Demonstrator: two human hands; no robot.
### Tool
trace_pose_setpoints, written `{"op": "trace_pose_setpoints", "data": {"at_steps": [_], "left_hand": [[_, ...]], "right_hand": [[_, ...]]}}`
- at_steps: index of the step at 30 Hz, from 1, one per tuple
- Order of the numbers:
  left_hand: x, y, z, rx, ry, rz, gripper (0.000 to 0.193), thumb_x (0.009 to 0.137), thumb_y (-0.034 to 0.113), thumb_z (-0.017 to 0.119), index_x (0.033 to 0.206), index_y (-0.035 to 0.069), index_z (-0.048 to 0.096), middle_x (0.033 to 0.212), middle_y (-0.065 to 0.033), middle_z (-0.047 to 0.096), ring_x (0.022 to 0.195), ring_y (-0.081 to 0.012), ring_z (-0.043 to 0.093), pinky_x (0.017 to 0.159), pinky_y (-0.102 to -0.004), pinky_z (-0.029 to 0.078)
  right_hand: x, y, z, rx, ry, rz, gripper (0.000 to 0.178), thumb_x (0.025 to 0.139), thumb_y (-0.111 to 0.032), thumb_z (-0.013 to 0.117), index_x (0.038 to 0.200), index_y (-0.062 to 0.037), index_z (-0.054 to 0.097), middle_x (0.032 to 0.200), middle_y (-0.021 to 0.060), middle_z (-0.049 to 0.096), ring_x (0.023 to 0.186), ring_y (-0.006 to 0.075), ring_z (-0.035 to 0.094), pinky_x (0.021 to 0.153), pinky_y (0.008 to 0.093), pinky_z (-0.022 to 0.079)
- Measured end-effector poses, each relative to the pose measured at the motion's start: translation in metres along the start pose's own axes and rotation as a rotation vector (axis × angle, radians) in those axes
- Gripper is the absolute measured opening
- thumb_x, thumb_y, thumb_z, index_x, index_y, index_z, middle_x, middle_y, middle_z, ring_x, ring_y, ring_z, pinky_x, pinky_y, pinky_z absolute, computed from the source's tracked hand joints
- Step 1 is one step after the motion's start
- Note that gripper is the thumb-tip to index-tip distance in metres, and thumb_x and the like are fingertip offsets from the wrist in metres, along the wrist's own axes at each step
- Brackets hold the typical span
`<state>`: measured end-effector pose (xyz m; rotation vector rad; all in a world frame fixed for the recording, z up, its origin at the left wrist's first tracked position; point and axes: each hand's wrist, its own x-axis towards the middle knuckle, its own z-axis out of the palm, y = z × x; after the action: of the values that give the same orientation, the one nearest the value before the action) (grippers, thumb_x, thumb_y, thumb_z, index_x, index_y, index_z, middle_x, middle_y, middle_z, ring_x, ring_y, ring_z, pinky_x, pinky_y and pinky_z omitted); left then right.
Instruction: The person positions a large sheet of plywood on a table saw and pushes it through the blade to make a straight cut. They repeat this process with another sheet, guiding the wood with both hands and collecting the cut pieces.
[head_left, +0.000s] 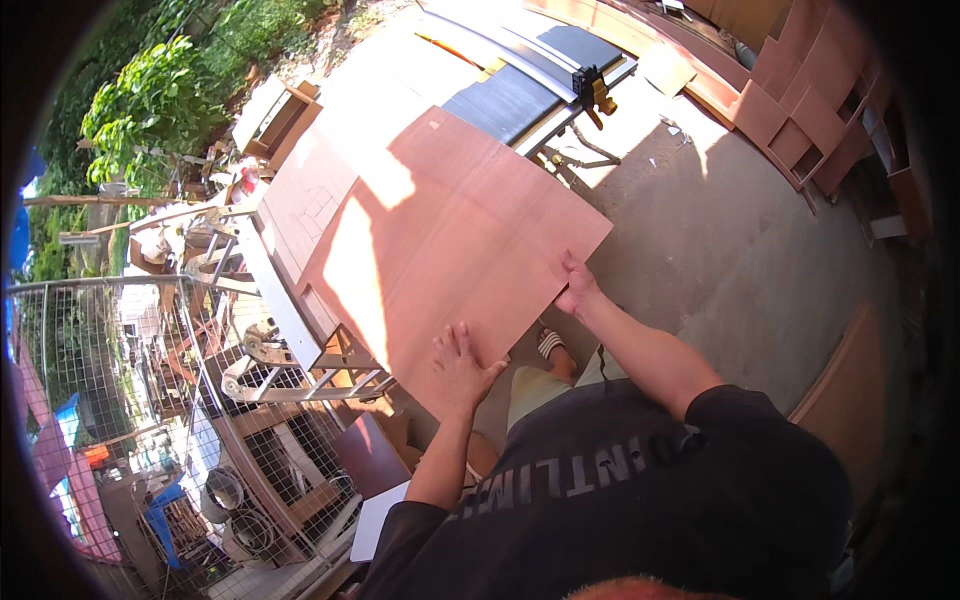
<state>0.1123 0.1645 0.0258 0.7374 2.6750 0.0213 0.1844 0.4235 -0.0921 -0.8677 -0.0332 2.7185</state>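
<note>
Reddish-brown plywood is forming the broad panel [465,240] that is lying face up just in front of the person, sun patches falling on its left part. The left forearm [442,458] is rising from a short black sleeve [405,530], pointing almost straight away from the body. The left grip [458,372] is resting palm down on the panel close to its nearest corner, fingers spread and thumb angling out toward the near edge. The right forearm [655,350] is slanting forward and inward, and the right grip [577,289] is pinching that same edge farther along, near the panel's right corner; the thumb is lying on top while the other fingers are mostly hiding from sight at the underside. Beyond the panel's left part, a second board [318,205] with drawn lines is showing, on a counter [283,298] with ladder-like metal legs [310,388]. The panel's far corner is lying just beside a dark-topped stand [500,103], where a black-and-yellow fitting [595,92] is sitting at the side. Past the near edge, a striped sandal [549,343] is standing on the floor [710,240].
</note>
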Motion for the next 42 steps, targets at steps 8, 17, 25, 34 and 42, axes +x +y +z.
{"op": "trace_pose_setpoints", "data": {"at_steps": [8, 17, 25, 34, 42], "left_hand": [[0.082, -0.164, -0.012, -1.024, 0.181, -0.680, 0.086, 0.083, 0.045, 0.071, 0.145, -0.007, 0.041, 0.149, -0.0295, 0.035, 0.140, -0.0452, 0.033, 0.106, -0.0619, 0.036], [0.105, -0.075, -0.012, -0.434, 0.245, -0.830, 0.111, 0.070, 0.058, 0.084, 0.151, 0.004, 0.032, 0.145, -0.0292, 0.035, 0.137, -0.0462, 0.034, 0.110, -0.0585, 0.034], [0.109, -0.029, -0.012, -0.497, 0.251, -0.828, 0.104, 0.068, 0.051, 0.088, 0.149, 0.010, 0.037, 0.141, -0.0261, 0.038, 0.136, -0.0448, 0.035, 0.111, -0.0575, 0.034], [0.125, 0.008, -0.021, -0.501, 0.229, -0.847, 0.101, 0.067, 0.050, 0.088, 0.148, 0.012, 0.040, 0.144, -0.0260, 0.036, 0.137, -0.0455, 0.034, 0.112, -0.0573, 0.033], [0.144, 0.006, -0.024, -0.490, 0.239, -0.825, 0.098, 0.069, 0.053, 0.085, 0.146, 0.008, 0.043, 0.147, -0.0275, 0.035, 0.139, -0.0438, 0.035, 0.113, -0.0562, 0.034]], "right_hand": [[-0.039, -0.007, -0.022, -0.013, 0.049, -0.076, 0.059, 0.103, -0.046, 0.049, 0.148, -0.0081, 0.041, 0.146, 0.0173, 0.052, 0.136, 0.0374, 0.049, 0.114, 0.0598, 0.036], [-0.051, -0.055, -0.047, 0.015, 0.090, -0.114, 0.064, 0.103, -0.048, 0.047, 0.148, -0.0028, 0.041, 0.148, 0.0197, 0.050, 0.137, 0.0397, 0.047, 0.114, 0.0609, 0.036], [-0.072, -0.096, -0.030, 0.028, 0.209, -0.112, 0.067, 0.104, -0.049, 0.041, 0.149, 0.0000, 0.039, 0.149, 0.0218, 0.048, 0.138, 0.0428, 0.044, 0.116, 0.0620, 0.033], [-0.067, -0.129, -0.045, 0.073, 0.147, -0.099, 0.069, 0.103, -0.051, 0.043, 0.149, 0.0001, 0.039, 0.150, 0.0220, 0.047, 0.139, 0.0430, 0.044, 0.116, 0.0629, 0.032], [-0.058, -0.127, -0.058, 0.134, 0.168, -0.092, 0.065, 0.102, -0.048, 0.046, 0.149, -0.0034, 0.040, 0.151, 0.0188, 0.048, 0.139, 0.0417, 0.043, 0.117, 0.0612, 0.031]]}}
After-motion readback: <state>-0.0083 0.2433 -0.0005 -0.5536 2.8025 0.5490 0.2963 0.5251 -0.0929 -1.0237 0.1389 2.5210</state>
